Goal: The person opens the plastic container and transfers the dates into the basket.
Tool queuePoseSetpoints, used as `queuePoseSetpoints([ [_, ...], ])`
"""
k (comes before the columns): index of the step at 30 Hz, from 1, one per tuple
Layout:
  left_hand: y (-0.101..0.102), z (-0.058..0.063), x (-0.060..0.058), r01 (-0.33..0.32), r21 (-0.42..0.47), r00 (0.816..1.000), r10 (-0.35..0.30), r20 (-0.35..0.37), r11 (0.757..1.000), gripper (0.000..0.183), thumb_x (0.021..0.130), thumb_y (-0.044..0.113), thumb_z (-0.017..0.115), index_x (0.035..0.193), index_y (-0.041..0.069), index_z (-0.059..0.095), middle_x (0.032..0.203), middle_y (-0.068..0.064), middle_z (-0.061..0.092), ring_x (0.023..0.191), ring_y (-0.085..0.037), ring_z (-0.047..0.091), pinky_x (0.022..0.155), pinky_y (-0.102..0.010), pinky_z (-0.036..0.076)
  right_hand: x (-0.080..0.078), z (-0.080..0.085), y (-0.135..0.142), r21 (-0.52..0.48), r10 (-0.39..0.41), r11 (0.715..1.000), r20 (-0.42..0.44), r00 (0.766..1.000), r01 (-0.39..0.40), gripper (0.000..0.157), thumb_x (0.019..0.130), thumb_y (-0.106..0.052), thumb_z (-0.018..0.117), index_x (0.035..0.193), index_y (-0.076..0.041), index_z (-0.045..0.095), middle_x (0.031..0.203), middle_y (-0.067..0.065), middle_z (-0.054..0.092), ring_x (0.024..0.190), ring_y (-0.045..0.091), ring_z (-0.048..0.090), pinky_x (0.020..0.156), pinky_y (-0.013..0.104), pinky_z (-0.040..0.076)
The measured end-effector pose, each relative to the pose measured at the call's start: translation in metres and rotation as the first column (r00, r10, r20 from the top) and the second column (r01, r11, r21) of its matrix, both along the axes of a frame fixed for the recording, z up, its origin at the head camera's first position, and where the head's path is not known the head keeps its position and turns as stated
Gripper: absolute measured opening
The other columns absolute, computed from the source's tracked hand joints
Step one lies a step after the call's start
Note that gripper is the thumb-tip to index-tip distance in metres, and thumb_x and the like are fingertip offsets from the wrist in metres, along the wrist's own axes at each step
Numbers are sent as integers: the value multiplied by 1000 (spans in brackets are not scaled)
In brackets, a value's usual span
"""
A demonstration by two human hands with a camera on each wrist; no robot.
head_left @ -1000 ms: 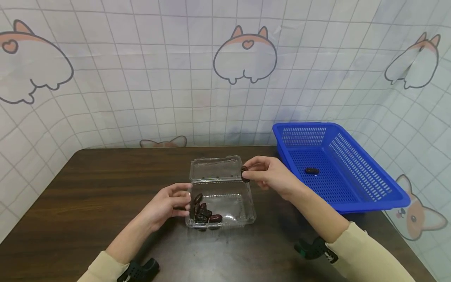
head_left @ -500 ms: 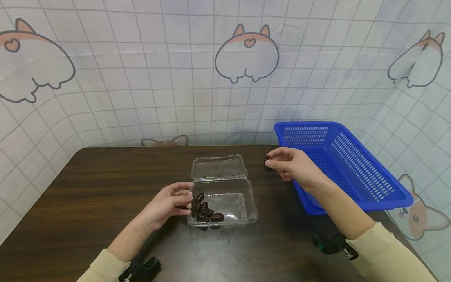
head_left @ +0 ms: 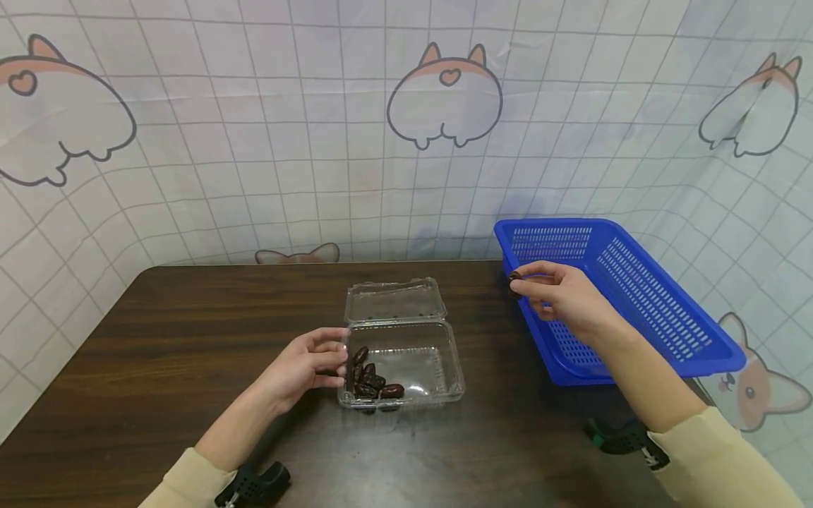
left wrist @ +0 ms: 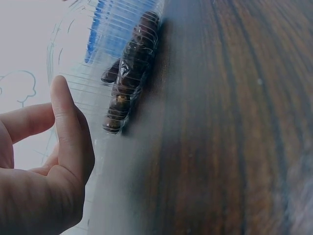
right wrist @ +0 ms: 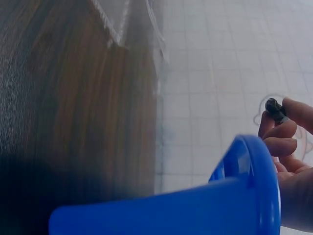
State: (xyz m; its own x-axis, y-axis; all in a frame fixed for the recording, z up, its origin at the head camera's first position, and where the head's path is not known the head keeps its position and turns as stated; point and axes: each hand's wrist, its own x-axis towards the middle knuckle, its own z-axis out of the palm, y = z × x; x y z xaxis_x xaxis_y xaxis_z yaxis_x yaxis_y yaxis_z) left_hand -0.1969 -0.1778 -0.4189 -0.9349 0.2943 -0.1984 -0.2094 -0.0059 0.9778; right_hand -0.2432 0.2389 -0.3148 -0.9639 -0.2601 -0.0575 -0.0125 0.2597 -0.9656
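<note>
In the head view my right hand [head_left: 562, 293] pinches a dark brown date [head_left: 515, 281] between thumb and fingertips, at the left rim of the blue plastic basket [head_left: 660, 372]. The same date [right wrist: 275, 108] shows as a small dark lump in the right wrist view. My left hand [head_left: 305, 370] rests its extended fingers against the left side of a clear plastic clamshell box [head_left: 406, 360], whose lid [head_left: 395, 302] lies folded back. Several glossy dates [head_left: 373, 384] are gathered at the left front of the box; through its ribbed wall, dates [left wrist: 129, 68] show in the left wrist view.
A dark wood-grain table [head_left: 190, 339] carries the box in the middle and the basket at the right. Behind stands a white gridded backdrop [head_left: 317, 162] with cartoon dogs. My right forearm hides part of the basket's interior.
My right hand has carried the date rightward from above the box to the basket's left rim. The left hand stays at the box's side.
</note>
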Motion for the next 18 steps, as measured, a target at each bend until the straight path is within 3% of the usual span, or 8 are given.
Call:
queuePoseSetpoints([
  [18,0,0,1,12,7,1000,-12,-13,1000,52,102,3,59,150,-5,40,105,-10,57,81,-18,61,75,-34,60,-11,-9,41,22,-99,995,30,995,98,28,100,-28,70,121,-10,64,92,-4,64,69,12,52,60,24,46],
])
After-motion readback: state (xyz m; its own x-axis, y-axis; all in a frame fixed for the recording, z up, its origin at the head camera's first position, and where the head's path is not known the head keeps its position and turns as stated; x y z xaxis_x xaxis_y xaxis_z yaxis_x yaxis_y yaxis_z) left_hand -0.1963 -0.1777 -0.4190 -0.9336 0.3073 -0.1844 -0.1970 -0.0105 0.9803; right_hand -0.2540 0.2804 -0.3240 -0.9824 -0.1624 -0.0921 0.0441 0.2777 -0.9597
